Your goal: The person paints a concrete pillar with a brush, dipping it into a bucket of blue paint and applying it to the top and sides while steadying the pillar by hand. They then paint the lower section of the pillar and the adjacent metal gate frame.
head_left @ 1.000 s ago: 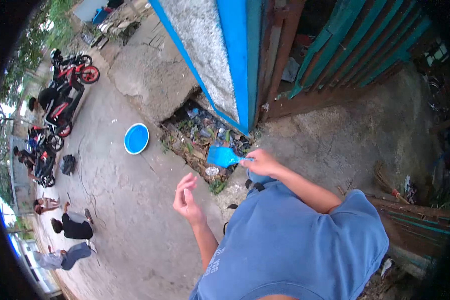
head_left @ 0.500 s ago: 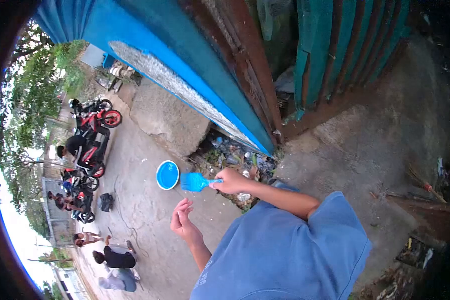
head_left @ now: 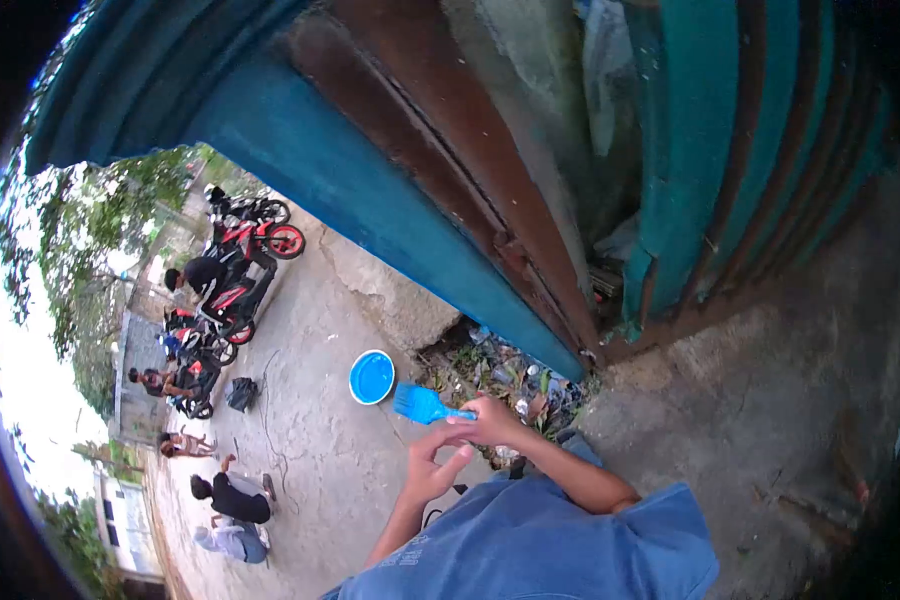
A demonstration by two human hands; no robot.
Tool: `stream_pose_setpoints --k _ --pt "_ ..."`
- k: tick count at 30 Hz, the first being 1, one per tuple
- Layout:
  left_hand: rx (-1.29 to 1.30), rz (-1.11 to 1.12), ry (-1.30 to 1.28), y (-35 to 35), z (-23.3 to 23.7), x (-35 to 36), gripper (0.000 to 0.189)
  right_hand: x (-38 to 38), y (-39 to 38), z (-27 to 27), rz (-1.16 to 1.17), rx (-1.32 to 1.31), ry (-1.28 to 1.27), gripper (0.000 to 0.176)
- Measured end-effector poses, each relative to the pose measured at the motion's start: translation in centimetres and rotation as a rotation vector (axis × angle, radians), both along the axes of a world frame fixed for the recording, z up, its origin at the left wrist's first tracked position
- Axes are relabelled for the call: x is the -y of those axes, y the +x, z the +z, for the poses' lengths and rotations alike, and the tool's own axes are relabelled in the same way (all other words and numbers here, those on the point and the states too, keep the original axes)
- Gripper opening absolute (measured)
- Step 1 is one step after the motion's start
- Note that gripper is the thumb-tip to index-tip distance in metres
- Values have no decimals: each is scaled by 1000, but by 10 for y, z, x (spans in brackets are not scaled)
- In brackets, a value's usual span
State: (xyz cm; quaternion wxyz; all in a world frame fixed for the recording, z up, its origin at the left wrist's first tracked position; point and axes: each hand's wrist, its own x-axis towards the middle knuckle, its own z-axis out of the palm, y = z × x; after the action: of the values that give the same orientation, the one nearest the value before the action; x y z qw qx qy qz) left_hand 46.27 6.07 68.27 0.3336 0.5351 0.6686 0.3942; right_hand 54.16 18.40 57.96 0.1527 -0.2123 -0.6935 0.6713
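Observation:
My right hand [head_left: 492, 420] is closed round the handle of a broad, flat paintbrush [head_left: 422, 403], whose bristles and handle are coated in blue. My left hand [head_left: 432, 472] is open, its thumb apart from the fingers, and the fingertips overlap my right hand by the brush handle. Just beyond the bristles, a round white tub [head_left: 372, 377] of bright blue paint stands on the concrete. A wall panel [head_left: 390, 215] painted blue rises beside the tub and my right hand.
Rubbish and leaves [head_left: 515, 375] lie along the wall's foot, beside a concrete slab [head_left: 400, 300]. Rusty brown boards [head_left: 450, 150] and green corrugated sheeting [head_left: 700, 160] adjoin it. Parked motorcycles [head_left: 235, 290], several people and a black bag [head_left: 241, 393] are farther off.
My left hand has come up to my right hand at the brush handle. The view has shifted, bringing more of the boards and sheeting into sight; the brush stays in my right hand.

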Motion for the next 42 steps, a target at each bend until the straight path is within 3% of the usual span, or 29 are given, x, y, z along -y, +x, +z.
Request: stream_pose_setpoints --k 2,4,8,10,12,16,18,19,20,22,23,24,26,28,30,34,36,38,40,42 --pt "12 -15 -22 7 9 -12 34 2 -2 -16 -55 -50 -83 39" --pt "24 -39 -38 10 18 -24 38 0 -7 -42 -18 -74 80 35" --pt "-17 -94 55 5 48 -48 67 4 -35 -86 -43 -62 8 30" --pt "-38 -115 95 5 71 -60 77 15 -45 -97 -165 -203 -182 36" --pt "7 -134 167 7 89 -70 91 8 -20 -50 -169 -116 -99 39" --pt "36 -215 222 2 99 -79 88 13 -18 -55 -166 -57 -100 42" --pt "-15 -376 32 -12 87 -76 81 13 -16 -59 -256 -99 -59 42" --pt "-52 -399 55 -19 74 -70 64 15 -21 -66 -311 -56 96 40" --pt "-45 -415 69 -24 66 -62 64 17 -22 -69 -326 -48 111 40" --pt "-56 -443 -19 -36 53 -43 47 25 -25 -77 -344 -180 -113 36" --pt "-38 -433 -11 -46 48 -34 47 27 -31 -81 -327 -77 2 32" --pt "-41 -443 -50 -56 43 -22 45 34 -31 -88 -302 -54 0 32" --pt "7 -388 -108 -77 34 17 44 42 -38 -46 -273 -98 257 16" --pt "-2 -419 41 -107 28 51 45 59 -71 -47 -272 163 -75 19" --pt "71 -347 89 -142 9 103 45 85 -109 -54 -311 199 -7 24" --pt "157 -173 96 -238 -31 235 44 156 -194 -70 -264 252 -182 22" --pt "236 26 63 -291 -66 317 43 195 -240 -103 -242 324 -309 23" --pt "177 239 -21 -334 -80 392 40 254 -281 -119 -369 380 -398 22" --pt "225 354 -51 -370 -75 447 39 304 -310 -129 -394 431 -116 19" --pt "279 456 -31 -406 -76 471 37 327 -342 -133 -389 434 -223 17"
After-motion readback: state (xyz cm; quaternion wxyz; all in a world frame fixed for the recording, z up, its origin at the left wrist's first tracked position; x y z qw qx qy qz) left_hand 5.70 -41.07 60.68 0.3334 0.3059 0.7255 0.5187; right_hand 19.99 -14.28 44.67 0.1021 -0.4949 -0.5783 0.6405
